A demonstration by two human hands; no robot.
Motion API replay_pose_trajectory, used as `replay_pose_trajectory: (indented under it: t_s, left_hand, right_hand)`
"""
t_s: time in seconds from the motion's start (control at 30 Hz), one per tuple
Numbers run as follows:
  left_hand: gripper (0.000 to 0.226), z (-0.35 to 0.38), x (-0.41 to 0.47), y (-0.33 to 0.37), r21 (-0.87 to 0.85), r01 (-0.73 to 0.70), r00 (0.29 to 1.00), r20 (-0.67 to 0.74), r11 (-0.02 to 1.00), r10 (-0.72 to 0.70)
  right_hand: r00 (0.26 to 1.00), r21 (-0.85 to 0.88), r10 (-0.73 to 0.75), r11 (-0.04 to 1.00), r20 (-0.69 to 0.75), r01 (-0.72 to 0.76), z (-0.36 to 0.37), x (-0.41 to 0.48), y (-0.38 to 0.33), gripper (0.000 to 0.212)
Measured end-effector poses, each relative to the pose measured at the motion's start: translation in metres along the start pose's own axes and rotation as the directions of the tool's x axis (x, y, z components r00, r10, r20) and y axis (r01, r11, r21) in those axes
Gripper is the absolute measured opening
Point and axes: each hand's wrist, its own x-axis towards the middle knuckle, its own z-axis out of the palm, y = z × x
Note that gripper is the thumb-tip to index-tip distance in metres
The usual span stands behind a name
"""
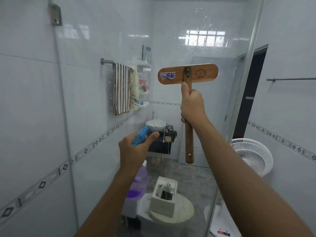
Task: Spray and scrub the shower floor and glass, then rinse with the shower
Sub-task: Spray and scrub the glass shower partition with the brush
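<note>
We stretch both bare arms forward. Our right hand point(193, 106) is the higher one, its fingers curled around the brush handle point(189, 144) and the thumb lying straight up along it. Our left hand point(135, 149) is lower, wrapped around the spray bottle point(138, 182), thumb pointing out to the right.

purple spray bottle point(137, 183) with blue trigger, brown wooden brush point(187, 73), brown-and-white striped towel point(121, 89)

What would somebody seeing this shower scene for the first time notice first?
The wooden brush, gripped by its handle in the right hand, raised at centre before the droplet-speckled glass. Lower left, the left hand holds a purple spray bottle with a blue trigger.
</note>
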Motion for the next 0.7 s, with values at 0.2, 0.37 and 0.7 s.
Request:
replay_pose_trajectory:
  t_s: [0.2,0.37,0.7]
  left_hand:
    - [0.042,-0.005,0.003,0.002,0.048,0.015,1.000,-0.012,0.999,-0.015]
    - [0.049,-0.008,0.005,0.004,0.088,0.032,0.999,0.010,0.996,-0.033]
    - [0.033,-0.022,-0.005,-0.008,0.061,-0.004,0.998,-0.062,0.998,0.008]
  right_hand:
    - [1.000,0.005,0.004,1.000,0.014,-0.004,0.010,-0.002,0.003,0.049]
    - [1.000,0.009,0.010,1.000,0.014,-0.010,0.017,-0.007,0.000,0.050]
    - [0.987,0.040,0.082,0.995,0.135,-0.088,0.079,-0.123,0.111,0.037]
